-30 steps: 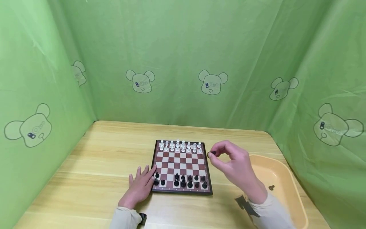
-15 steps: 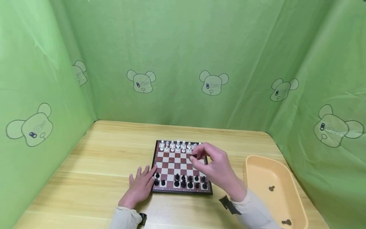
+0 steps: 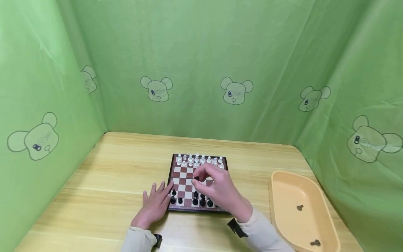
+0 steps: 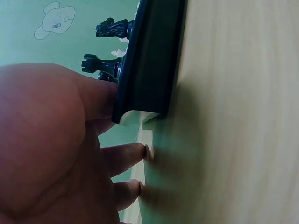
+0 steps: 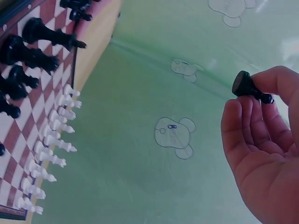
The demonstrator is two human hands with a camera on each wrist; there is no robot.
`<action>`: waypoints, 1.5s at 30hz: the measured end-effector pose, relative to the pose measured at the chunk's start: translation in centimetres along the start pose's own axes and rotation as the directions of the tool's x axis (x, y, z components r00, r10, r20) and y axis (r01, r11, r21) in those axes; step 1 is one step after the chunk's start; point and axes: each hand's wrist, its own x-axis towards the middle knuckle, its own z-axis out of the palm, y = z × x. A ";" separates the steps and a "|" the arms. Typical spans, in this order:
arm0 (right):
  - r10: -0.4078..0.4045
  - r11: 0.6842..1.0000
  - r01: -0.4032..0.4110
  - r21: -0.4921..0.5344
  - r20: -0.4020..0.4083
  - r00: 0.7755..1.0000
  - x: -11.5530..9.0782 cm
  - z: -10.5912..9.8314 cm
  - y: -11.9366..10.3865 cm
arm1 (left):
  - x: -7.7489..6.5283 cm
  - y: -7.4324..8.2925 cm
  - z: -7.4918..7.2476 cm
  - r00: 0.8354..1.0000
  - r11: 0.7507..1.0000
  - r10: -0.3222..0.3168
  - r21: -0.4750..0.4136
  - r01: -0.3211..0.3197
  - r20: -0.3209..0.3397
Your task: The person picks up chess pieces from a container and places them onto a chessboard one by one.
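Note:
My right hand [image 3: 220,187] pinches a black chess piece [image 5: 250,87] between thumb and fingertips, above the middle of the chessboard [image 3: 182,182]. In the right wrist view its wide round base points to the upper left and the slim top shows between the fingers. My left hand [image 3: 154,206] rests at the board's left edge with fingers spread, a finger touching that edge. Black pieces [image 3: 195,201] stand on the near rows; my right wrist overlaps some of them. White pieces [image 3: 190,159] line the far two rows. The left wrist view shows a black rook [image 4: 100,64] and knight [image 4: 112,29] near my hand.
An orange tray [image 3: 286,185] lies right of the board, with two dark chess pieces [image 3: 315,243] in it. The wooden table [image 3: 126,157] is enclosed by green curtains [image 3: 195,52] at the back and both sides.
My right hand has moved left from beside the board's right edge to over its middle, carrying the black chess piece. The left hand has stayed at the edge.

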 end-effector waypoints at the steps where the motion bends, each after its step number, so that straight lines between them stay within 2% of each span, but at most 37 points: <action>1: 0.006 1.000 -0.006 -0.005 0.007 1.000 -0.1 0.2 0.1 | 0.0 0.0 0.0 1.000 1.000 0.002 0.001 -0.002 -0.001; 6: 0.071 0.997 -0.069 -0.039 0.060 0.996 -0.7 1.2 0.6 | 0.1 0.0 0.0 1.000 1.000 -0.002 0.010 0.002 0.003; 11: 0.151 0.988 -0.146 -0.053 0.120 0.981 -1.1 2.0 0.9 | 0.1 0.1 0.0 1.000 1.000 -0.006 0.014 0.006 0.006; 21: 0.214 0.976 -0.197 -0.095 0.224 0.951 -2.0 3.2 2.1 | 0.4 -0.6 0.5 1.000 1.000 0.014 0.011 -0.013 -0.020; 27: 0.259 0.964 -0.229 -0.135 0.290 0.921 -2.3 3.7 2.6 | 0.2 -0.3 0.2 1.000 1.000 0.012 0.019 -0.011 -0.013; 36: 0.355 0.929 -0.277 -0.245 0.380 0.854 -2.8 4.4 3.3 | 0.1 0.1 0.0 1.000 0.999 -0.009 0.031 0.008 0.006; 40: 0.356 0.928 -0.268 -0.258 0.406 0.842 -2.9 4.6 3.6 | 0.2 0.0 0.0 1.000 1.000 -0.005 0.025 0.005 0.004; 45: 0.315 0.936 -0.204 -0.285 0.428 0.847 -3.0 4.7 3.9 | 0.1 0.1 -0.1 1.000 1.000 0.003 0.021 -0.003 0.001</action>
